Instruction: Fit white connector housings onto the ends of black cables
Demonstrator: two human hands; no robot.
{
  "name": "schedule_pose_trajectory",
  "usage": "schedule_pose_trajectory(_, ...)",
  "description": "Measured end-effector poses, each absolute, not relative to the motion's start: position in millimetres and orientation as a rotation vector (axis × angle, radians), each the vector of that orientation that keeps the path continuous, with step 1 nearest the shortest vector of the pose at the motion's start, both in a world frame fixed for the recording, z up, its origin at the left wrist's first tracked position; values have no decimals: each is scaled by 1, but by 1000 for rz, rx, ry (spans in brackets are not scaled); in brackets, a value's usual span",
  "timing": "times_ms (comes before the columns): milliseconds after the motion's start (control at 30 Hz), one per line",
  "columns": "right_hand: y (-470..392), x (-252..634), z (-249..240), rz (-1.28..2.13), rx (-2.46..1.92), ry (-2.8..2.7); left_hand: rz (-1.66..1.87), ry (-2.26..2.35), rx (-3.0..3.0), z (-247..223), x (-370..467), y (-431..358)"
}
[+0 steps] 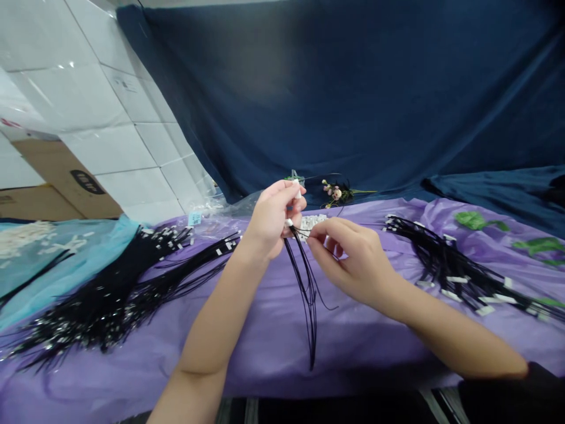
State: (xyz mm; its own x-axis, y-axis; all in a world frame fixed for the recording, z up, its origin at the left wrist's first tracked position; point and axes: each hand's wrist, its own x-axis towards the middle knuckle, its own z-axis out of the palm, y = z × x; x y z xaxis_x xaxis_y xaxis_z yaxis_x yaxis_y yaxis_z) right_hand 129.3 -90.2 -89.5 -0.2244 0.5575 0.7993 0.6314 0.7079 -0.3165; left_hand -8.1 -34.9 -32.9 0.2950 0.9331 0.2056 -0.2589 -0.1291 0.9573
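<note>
Raised over the middle of the table, my left hand [269, 221] is closed, with a small white connector [296, 188] pinched between thumb and finger. Several thin black wires [309, 294] hang down from the same hand, and a second white piece [289, 223] shows at their top. My right hand [359, 256] is to the right of it with thumb and fingertips pressed together on the thin end of a black wire; the exact grip is partly hidden. Just behind both hands lies a pile of small white connectors [318, 220].
Bundles of black wires [101, 288] with white ends cover the left side of the purple cloth [265, 347]. Another wire bundle [424, 247] lies right, near green leaves [472, 220]. Artificial flowers [336, 193] rest at the back before a dark blue curtain [353, 88]. Cardboard [66, 171] stands left.
</note>
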Motion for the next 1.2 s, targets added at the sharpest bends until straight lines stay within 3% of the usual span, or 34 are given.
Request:
schedule_pose_trajectory(100,-90,127,-93,-246,-910,-1905,1195,717,1257,-34,-7,-31)
schedule_pose_trajectory(533,-77,121,-95,-229,-1067,-1909,1297,778,1266,-43,8,-35)
schedule_pose_trajectory(767,-74,124,-97,-703,-1157,-1900,1296,814,1373,-55,15,-29)
schedule_pose_trajectory(933,-68,124,-102,-811,-1160,-1827,1267,808,1363,-59,19,-26)
schedule_pose_trajectory(1033,-67,125,-100,-777,-1197,-1837,1269,791,1348,-61,22,-25)
schedule_pose_trajectory(1200,-65,128,-93,-377,-1264,-1951,1231,837,1357,-62,22,-23)
